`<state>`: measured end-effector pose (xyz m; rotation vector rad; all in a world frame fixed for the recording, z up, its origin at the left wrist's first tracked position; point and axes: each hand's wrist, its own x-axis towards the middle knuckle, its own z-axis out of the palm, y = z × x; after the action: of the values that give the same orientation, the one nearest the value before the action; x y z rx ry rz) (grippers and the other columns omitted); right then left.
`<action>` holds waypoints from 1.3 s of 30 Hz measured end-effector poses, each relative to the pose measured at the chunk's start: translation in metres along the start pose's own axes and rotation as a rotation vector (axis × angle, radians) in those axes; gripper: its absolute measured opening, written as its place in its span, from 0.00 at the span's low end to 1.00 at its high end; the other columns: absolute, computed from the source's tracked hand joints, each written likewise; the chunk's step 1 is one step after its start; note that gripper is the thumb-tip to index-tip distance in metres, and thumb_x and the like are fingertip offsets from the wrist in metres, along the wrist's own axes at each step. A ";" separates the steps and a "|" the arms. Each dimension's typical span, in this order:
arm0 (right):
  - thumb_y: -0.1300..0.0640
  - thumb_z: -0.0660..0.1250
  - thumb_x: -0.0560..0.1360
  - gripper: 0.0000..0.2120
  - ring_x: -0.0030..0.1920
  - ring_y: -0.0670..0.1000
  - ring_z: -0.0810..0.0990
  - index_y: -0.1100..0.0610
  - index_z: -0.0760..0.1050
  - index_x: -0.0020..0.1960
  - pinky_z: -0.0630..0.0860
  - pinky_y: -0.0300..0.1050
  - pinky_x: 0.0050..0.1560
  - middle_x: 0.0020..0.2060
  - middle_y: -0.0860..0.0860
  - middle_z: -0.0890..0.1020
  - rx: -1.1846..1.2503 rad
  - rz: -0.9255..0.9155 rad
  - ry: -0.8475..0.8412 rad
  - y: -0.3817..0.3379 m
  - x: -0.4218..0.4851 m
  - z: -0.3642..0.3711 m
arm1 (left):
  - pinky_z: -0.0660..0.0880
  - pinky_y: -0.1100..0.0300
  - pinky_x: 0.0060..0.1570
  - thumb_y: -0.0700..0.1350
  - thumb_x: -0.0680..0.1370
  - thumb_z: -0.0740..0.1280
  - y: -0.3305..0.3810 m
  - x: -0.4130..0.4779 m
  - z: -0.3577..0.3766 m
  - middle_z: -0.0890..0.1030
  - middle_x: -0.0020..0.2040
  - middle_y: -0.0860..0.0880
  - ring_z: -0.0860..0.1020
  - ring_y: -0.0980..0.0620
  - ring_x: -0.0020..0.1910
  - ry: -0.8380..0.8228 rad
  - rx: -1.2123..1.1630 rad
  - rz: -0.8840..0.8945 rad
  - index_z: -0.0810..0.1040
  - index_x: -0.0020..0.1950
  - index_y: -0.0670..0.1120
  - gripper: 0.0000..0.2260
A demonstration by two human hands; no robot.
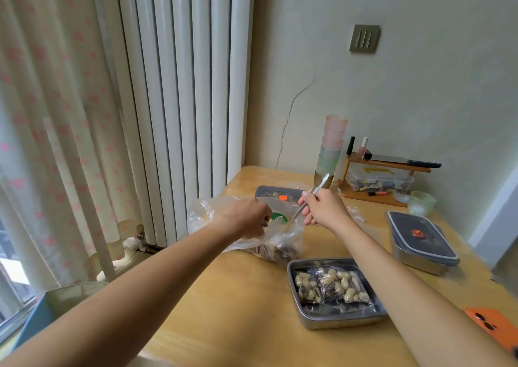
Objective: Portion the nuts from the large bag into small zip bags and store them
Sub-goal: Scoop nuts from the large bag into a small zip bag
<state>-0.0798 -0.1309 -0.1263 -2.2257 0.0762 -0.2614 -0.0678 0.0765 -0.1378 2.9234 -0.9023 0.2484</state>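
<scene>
Large bag point(288, 234) of thin clear plastic, slumped on the table point(224, 296), nuts point(280, 251) pooled dark in its low right corner. Looks soft, crinkly and slippery; holds no shape of its own and likely sags shut once let go. Probably best taken at the rim of the mouth and kept lifted open, the light load left resting on the table. Left hand point(246, 218) at the bag's near rim, fingers curled round a bunch of the plastic. Right hand point(322, 209) just right of the bag, fingers pinching slim metal tongs point(321, 184), tip angled down into the mouth; impossible to tell whether gripping a nut. In front of the bag and to its right, an open steel tray point(342, 320) with filled zip bags point(333, 285). Just behind the bag, a lidded box point(269, 191); well to the bag's right, a second lidded box point(420, 234)
</scene>
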 end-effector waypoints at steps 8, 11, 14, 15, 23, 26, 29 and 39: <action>0.57 0.56 0.87 0.16 0.31 0.51 0.83 0.68 0.78 0.55 0.77 0.38 0.29 0.37 0.60 0.83 0.332 0.372 -0.073 0.024 0.001 0.005 | 0.75 0.55 0.40 0.37 0.74 0.70 -0.006 -0.002 0.011 0.80 0.42 0.48 0.79 0.45 0.45 -0.130 -0.059 -0.002 0.79 0.44 0.47 0.05; 0.58 0.57 0.87 0.15 0.33 0.52 0.83 0.68 0.78 0.55 0.77 0.36 0.28 0.37 0.61 0.83 0.408 0.424 -0.070 0.023 -0.003 0.009 | 0.74 0.56 0.40 0.37 0.74 0.69 -0.007 -0.003 0.016 0.80 0.42 0.48 0.79 0.45 0.46 -0.158 -0.077 -0.012 0.78 0.42 0.48 0.06; 0.57 0.57 0.88 0.16 0.33 0.52 0.84 0.67 0.78 0.54 0.77 0.36 0.27 0.36 0.61 0.84 0.423 0.443 -0.030 0.024 -0.002 0.010 | 0.71 0.58 0.39 0.39 0.75 0.68 -0.009 -0.005 0.017 0.79 0.40 0.49 0.77 0.47 0.43 -0.247 -0.113 -0.035 0.77 0.42 0.48 0.05; 0.56 0.56 0.88 0.17 0.33 0.52 0.84 0.67 0.78 0.54 0.77 0.36 0.27 0.36 0.61 0.84 0.422 0.440 -0.004 0.024 -0.001 0.010 | 0.71 0.58 0.38 0.39 0.76 0.67 -0.010 -0.006 0.015 0.79 0.39 0.48 0.77 0.47 0.40 -0.291 -0.117 -0.053 0.77 0.44 0.47 0.04; 0.54 0.57 0.86 0.17 0.27 0.51 0.83 0.64 0.79 0.51 0.75 0.39 0.27 0.34 0.57 0.83 0.348 0.373 0.214 0.021 0.007 0.005 | 0.79 0.58 0.40 0.40 0.77 0.70 -0.026 -0.010 0.030 0.80 0.51 0.45 0.79 0.48 0.47 -0.084 -0.616 -0.436 0.73 0.61 0.41 0.15; 0.55 0.57 0.86 0.16 0.29 0.52 0.83 0.63 0.79 0.49 0.75 0.40 0.29 0.33 0.56 0.84 0.290 0.321 0.214 0.013 0.002 0.004 | 0.83 0.54 0.39 0.35 0.75 0.72 -0.030 -0.011 0.041 0.79 0.47 0.44 0.80 0.49 0.41 0.156 -0.958 -0.638 0.71 0.51 0.44 0.11; 0.53 0.57 0.86 0.17 0.29 0.51 0.83 0.62 0.80 0.49 0.74 0.39 0.28 0.32 0.56 0.84 0.201 0.251 0.167 0.006 -0.003 0.006 | 0.84 0.44 0.45 0.35 0.75 0.71 -0.032 -0.009 0.048 0.81 0.49 0.42 0.83 0.45 0.46 0.379 -0.991 -0.723 0.71 0.51 0.44 0.11; 0.55 0.56 0.85 0.16 0.26 0.48 0.82 0.60 0.80 0.50 0.72 0.33 0.23 0.34 0.56 0.86 0.143 0.195 0.248 -0.003 -0.007 0.006 | 0.77 0.51 0.46 0.35 0.78 0.66 -0.022 -0.010 0.074 0.76 0.43 0.47 0.77 0.45 0.47 0.243 -0.877 -0.478 0.64 0.69 0.41 0.21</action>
<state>-0.0859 -0.1240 -0.1288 -2.0174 0.3947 -0.4201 -0.0540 0.0913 -0.2133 2.1230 -0.1656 0.1206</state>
